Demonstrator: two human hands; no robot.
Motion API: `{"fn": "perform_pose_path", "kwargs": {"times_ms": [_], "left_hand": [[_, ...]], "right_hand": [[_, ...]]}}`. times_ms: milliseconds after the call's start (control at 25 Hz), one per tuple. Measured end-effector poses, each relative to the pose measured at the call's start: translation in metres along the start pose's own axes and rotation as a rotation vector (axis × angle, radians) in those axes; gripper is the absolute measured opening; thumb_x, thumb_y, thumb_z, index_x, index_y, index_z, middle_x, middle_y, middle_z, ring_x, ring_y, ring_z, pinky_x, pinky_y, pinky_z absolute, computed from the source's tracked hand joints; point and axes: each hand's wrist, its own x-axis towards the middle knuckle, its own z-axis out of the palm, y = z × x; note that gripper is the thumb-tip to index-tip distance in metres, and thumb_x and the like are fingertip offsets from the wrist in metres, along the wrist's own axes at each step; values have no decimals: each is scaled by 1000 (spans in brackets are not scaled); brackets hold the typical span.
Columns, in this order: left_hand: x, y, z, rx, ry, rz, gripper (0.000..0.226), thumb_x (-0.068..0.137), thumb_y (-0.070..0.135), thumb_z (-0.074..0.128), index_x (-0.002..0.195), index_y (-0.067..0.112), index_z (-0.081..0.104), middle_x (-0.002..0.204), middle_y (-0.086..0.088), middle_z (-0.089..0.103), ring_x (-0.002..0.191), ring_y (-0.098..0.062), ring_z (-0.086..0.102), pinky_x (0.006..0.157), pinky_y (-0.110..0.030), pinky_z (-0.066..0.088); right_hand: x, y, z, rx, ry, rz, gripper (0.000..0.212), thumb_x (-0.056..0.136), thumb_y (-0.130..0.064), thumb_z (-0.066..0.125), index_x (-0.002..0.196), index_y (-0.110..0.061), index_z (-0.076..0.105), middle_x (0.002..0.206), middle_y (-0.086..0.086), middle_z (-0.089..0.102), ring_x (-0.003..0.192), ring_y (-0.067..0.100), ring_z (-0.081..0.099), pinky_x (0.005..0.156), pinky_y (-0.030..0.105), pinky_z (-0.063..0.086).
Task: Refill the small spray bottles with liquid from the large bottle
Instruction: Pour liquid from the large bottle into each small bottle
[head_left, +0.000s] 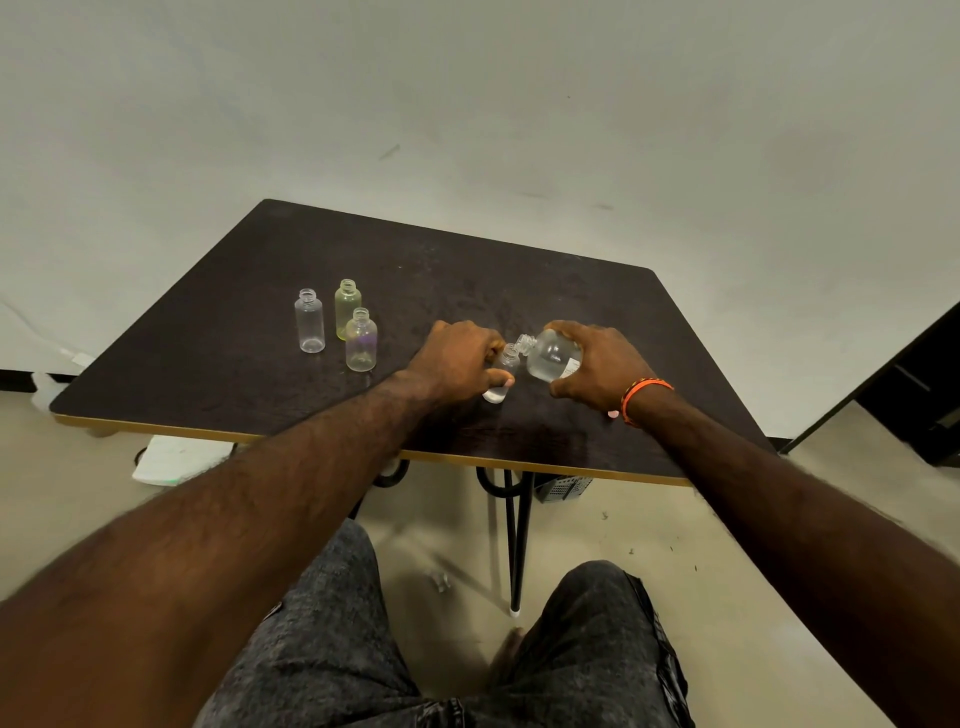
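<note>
Head view: pouring from the big bottle (551, 358) into a small bottle (503, 371) at mid-frame on the desk (260, 270).
Right hand (597, 366) grips the tipped big bottle; left hand (460, 358) grips the small one. Tiny mouths barely meet, so water may spill. Three empty bottles (336, 325) wait left.

You sit in a bare, plain room: dark folding table (519, 291) at twelve o'clock, blank wall (467, 104) beyond, smooth beige floor (727, 545) below.
</note>
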Motion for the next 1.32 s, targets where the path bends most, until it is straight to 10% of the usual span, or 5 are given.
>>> {"fn": "perform_pose_path", "kwargs": {"times_ms": [1320], "left_hand": [[4,1,0,30,-8,8,39,88,53,75,114,24,70,97,8,68,89,-11,55,94,-40,35]], "right_hand": [[1,4,0,5,-16,6,89,56,-50,77,140,-37,48,131,7,63,117,31,57,96,50,52]]}}
